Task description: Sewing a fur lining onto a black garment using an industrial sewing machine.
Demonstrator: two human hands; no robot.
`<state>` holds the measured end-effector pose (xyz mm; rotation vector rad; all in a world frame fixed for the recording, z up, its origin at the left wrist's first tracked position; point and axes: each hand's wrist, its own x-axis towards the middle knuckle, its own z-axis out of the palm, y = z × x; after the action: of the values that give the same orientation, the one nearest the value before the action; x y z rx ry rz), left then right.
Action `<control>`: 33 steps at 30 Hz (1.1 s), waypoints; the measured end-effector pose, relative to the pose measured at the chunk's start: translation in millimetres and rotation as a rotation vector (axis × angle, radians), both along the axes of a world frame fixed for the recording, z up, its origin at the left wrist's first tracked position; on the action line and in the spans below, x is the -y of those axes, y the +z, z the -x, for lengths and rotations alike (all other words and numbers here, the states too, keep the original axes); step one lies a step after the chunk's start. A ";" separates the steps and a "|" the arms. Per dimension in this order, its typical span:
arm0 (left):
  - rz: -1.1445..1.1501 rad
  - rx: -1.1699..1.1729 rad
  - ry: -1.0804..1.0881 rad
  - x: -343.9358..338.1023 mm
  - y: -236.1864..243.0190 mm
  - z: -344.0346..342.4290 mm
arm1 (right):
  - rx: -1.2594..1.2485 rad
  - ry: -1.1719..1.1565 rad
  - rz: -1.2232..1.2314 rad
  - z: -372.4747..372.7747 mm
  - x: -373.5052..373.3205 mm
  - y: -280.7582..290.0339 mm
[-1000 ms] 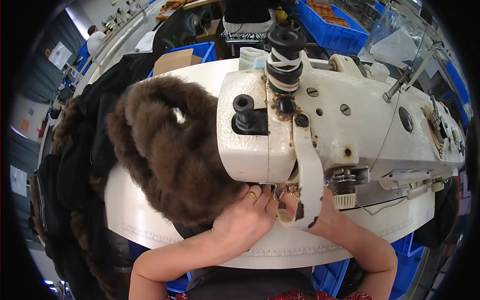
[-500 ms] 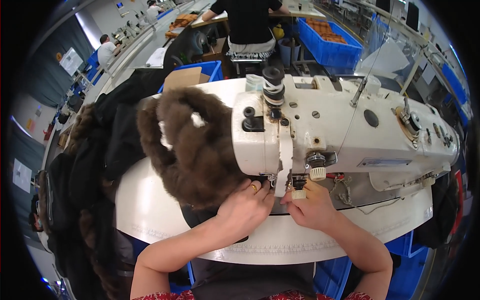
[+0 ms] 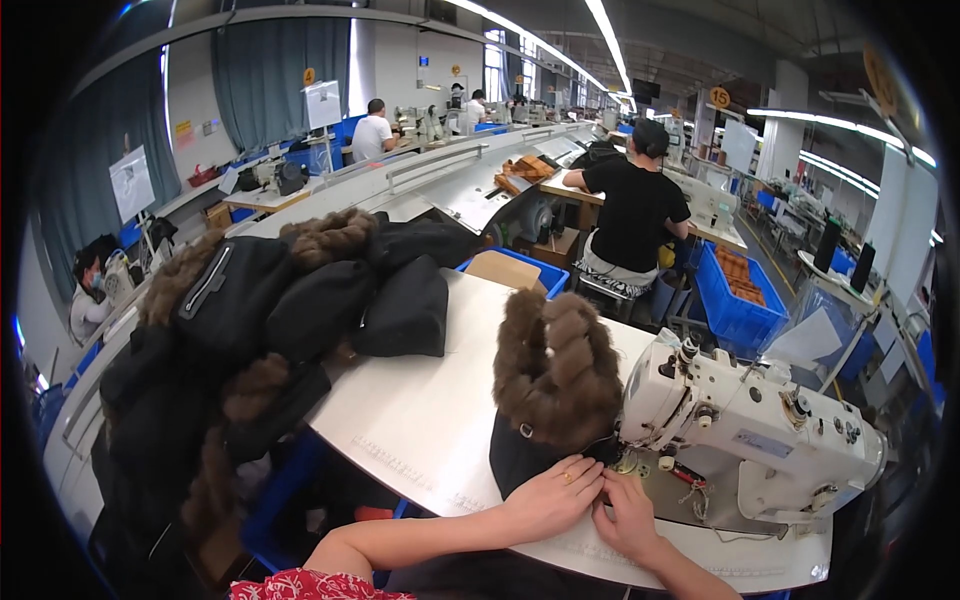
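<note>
A black garment piece (image 3: 520, 462) with a thick, ring-shaped brown fur trim (image 3: 560, 385) lies at the needle end of a white sewing machine (image 3: 740, 425). My left hand (image 3: 560, 492), a ring on one finger, rests on the black cloth with its fingers together, gripping the edge near the presser foot. Close against it, my right hand (image 3: 628, 515) has its fingers bent and pinched at the same edge. The cloth between the fingertips is mostly hidden. A small metal buckle or ring (image 3: 526, 430) shows below the fur.
A heap of black garments with brown fur (image 3: 290, 310) covers the table's left. Behind the table stand a blue bin holding cardboard (image 3: 510, 270) and a blue crate of orange plaid pieces (image 3: 740, 290). A seated person in black (image 3: 640, 200) works ahead. Loose thread (image 3: 697, 495) lies by the machine.
My view has swung up and left, bringing the garment heap and far room into sight. My hands stay at the cloth's edge by the needle end, now close together.
</note>
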<state>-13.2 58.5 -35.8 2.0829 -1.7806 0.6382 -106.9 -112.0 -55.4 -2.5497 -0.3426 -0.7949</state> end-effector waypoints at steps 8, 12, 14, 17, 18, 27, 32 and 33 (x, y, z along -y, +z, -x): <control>0.101 -0.245 -0.020 -64.0 -8.0 6.7 | -0.160 -0.085 -0.354 -7.8 -10.5 -12.7; 0.430 -0.576 0.254 -80.4 -14.2 1.9 | -0.313 -0.083 -1.233 -5.8 -29.8 0.9; 0.410 -0.720 0.302 -78.2 -23.0 -11.6 | -0.373 -0.091 -1.271 -13.0 -26.1 2.0; 0.405 -1.026 0.283 -60.1 -19.3 -21.0 | -0.395 -0.114 -1.074 -17.6 -33.1 2.3; 0.400 -1.025 0.283 -53.3 -25.8 -23.2 | -0.351 -0.136 -0.838 -19.6 -34.3 2.4; 0.737 -1.245 0.141 -38.4 -37.7 -18.2 | -0.230 -0.010 -0.688 -19.5 -35.9 -6.9; 0.770 -1.246 0.129 -42.6 -52.7 -20.1 | -0.003 -0.047 -0.207 4.8 -76.2 15.2; 0.776 -1.248 0.125 -38.7 -54.0 -22.2 | -0.009 0.037 -0.257 11.7 -85.1 25.7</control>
<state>8.9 97.2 -89.8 1.4266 -0.5483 -0.0435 -118.7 -26.9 -29.6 -2.3000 -0.2648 -0.7605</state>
